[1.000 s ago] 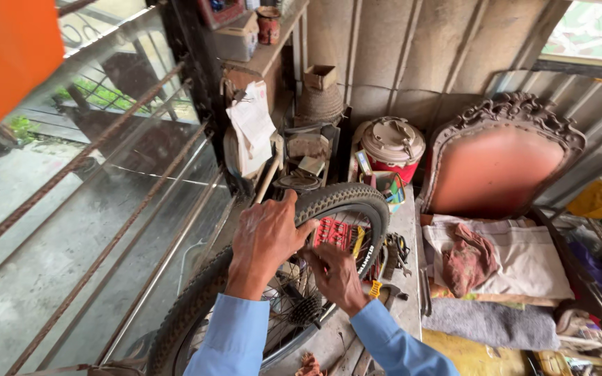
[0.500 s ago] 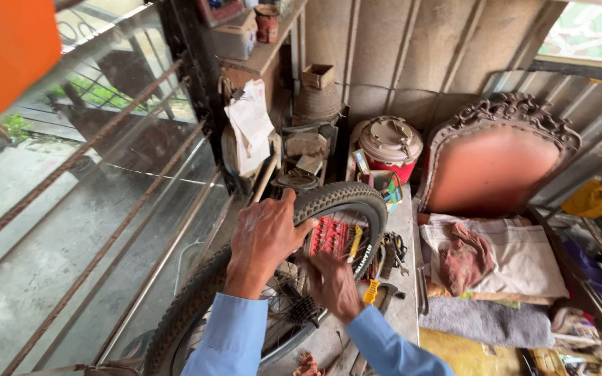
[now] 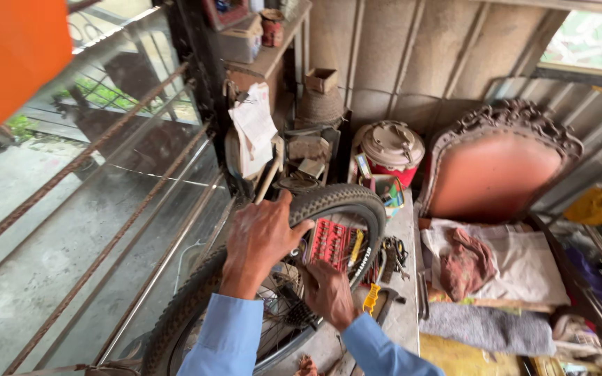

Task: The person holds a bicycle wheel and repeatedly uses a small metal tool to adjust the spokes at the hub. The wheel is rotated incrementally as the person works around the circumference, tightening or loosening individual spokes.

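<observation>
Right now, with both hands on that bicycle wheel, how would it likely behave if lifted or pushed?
The bicycle wheel would probably stay stiff, given its spoked rim. Its knobby tyre should grip rather than slip under the left hand. Being round and upright, it may roll if the right hand lets go.
</observation>
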`<state>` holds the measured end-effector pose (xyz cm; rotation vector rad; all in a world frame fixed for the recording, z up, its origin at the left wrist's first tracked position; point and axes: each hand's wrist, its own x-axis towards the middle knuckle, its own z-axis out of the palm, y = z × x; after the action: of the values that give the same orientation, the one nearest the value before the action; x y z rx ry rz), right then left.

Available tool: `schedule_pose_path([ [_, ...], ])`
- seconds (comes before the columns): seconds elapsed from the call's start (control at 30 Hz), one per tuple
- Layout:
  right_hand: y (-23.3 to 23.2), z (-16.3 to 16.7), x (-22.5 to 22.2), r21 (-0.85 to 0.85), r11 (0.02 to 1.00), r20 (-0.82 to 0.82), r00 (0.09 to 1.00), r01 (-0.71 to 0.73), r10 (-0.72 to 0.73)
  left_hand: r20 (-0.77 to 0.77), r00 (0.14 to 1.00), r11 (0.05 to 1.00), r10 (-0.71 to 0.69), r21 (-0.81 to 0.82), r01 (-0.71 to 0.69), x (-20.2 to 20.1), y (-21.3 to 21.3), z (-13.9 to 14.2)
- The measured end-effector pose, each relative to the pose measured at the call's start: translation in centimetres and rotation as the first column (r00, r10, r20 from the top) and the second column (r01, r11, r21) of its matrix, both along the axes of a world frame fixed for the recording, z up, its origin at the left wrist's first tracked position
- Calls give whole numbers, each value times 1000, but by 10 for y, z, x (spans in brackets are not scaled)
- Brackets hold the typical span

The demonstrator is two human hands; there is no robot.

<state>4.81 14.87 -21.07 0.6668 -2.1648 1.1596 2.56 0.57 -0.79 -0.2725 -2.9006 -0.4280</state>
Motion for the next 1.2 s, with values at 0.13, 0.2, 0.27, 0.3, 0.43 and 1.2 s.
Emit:
schedule_pose_path([
  [0.13, -2, 13, -32, 28, 996, 8, 996, 88, -88, 113, 993, 1000, 16, -21, -14, -2, 5, -3],
  [0.2, -6, 13, -37, -19, 997, -44, 996, 77, -78, 61, 998, 999, 2, -38, 0, -1, 4, -6],
  [0.27, -11, 9, -33, -35, 998, -53, 997, 58, -60, 25, 1000, 1000, -4, -31, 5, 0, 2, -7],
  [0.3, -13, 6, -27, -29, 998, -35, 998, 48, -49, 17, 1000, 1000, -6, -16, 7, 1, 0, -7],
  [0.43, -9, -6, 1, -66, 998, -31, 999, -12, 10, -31, 999, 1000, -24, -18, 23, 2, -3, -6],
  [1.2, 9, 19, -4, 57, 998, 2, 1000, 2, -2, -18, 1000, 1000, -18, -23, 18, 7, 8, -6],
])
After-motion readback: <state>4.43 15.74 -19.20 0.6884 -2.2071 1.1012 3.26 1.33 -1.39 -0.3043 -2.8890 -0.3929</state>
